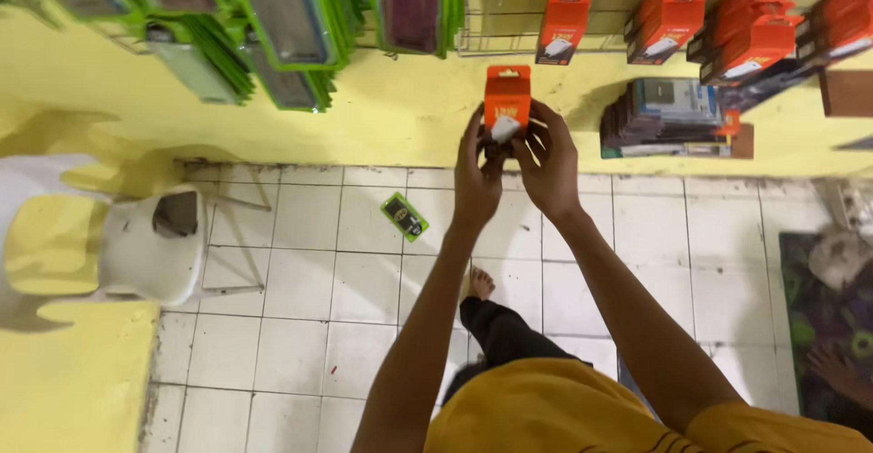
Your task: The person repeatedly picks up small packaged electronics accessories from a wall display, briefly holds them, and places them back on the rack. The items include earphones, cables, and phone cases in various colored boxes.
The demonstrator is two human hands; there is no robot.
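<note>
Both hands, left hand [476, 173] and right hand [546, 166], are clamped together on an orange box [506, 103] held up before the yellow wall [400, 107]. Handling is mid-step; any hanging calls for lining it with the wire rack [509, 16] beside other orange boxes [668, 16]. A green packet [405, 216] lies on the tiled floor [300, 307].

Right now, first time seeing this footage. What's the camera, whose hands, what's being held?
One picture, from a camera worn on a person's head, looking down and forward. Both bare hands are the wearer's own: the left hand and right hand together hold a small orange box up against a yellow wall. More orange boxes and green packets hang on wire racks. Below, a green packet lies on the white tiled floor, beside a white plastic chair.
</note>
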